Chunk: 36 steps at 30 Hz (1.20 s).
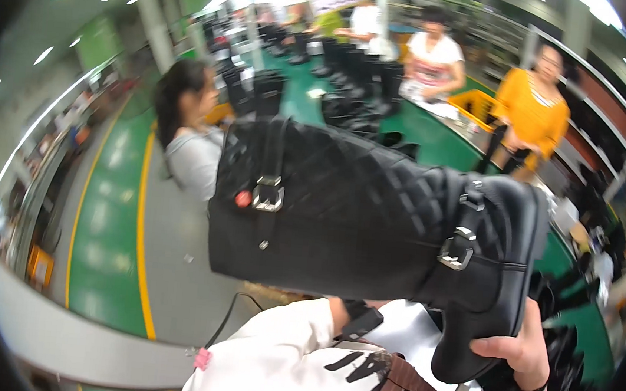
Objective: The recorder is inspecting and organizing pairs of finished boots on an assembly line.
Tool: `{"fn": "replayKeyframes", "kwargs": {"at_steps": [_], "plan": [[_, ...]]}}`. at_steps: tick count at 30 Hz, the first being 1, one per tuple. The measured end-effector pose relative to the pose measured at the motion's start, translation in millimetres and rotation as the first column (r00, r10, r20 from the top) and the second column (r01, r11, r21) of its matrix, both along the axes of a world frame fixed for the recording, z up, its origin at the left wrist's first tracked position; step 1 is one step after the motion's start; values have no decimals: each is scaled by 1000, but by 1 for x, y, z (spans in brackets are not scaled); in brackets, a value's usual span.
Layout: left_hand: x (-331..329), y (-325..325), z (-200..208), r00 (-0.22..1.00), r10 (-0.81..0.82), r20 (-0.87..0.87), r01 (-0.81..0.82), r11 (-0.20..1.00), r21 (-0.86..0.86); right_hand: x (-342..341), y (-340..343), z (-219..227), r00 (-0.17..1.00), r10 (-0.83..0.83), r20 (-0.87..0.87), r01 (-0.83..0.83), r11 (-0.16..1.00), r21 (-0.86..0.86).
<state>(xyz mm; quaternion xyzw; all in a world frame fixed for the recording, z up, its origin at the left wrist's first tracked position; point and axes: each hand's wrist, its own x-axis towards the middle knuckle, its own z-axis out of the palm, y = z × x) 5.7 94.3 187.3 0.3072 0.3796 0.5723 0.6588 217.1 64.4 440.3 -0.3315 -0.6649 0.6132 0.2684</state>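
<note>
A tall black boot (338, 250) is held sideways across the middle of the view, its shaft opening to the left and its sole to the right. It has quilted panels, straps with silver buckles (268, 194) and a small red round sticker (243, 199). My right hand (515, 347) is closed on the boot's foot near the toe, thumb on the toe side; a black band circles that wrist. Only the edge of my left hand (376, 304) shows below the shaft, next to a black wrist device (363, 323); its fingers are hidden behind the boot.
Green-topped benches (436, 148) with rows of black boots (340, 60) run ahead and to the right. One person (187, 140) is close at left; another in orange (532, 114) stands across the bench beside a yellow crate (473, 105). A green walkway (108, 200) lies left.
</note>
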Motion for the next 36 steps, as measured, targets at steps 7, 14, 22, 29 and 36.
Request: {"fn": "replayKeyframes", "kwargs": {"at_steps": [7, 14, 22, 29, 36], "plan": [[-9, -43, -77, 997, 57, -59, -68, 974, -214, -112, 14, -1, 866, 475, 158, -497, 852, 164], [-90, -143, 9, 894, 403, -196, -418, 908, -42, -150, 5, 1, 798, 591, 118, -603, 786, 139], [-160, -466, 264, 264, 882, -391, -808, 424, 410, -174, -13, 4, 740, 669, 71, -673, 737, 62], [-148, -332, 270, 468, 751, -467, -774, 603, 194, -208, -15, 1, 612, 683, 400, -785, 587, 197], [-109, -51, -32, 968, 230, 100, -201, 949, -245, -237, -40, -14, 600, 800, 10, -763, 569, 306]]}}
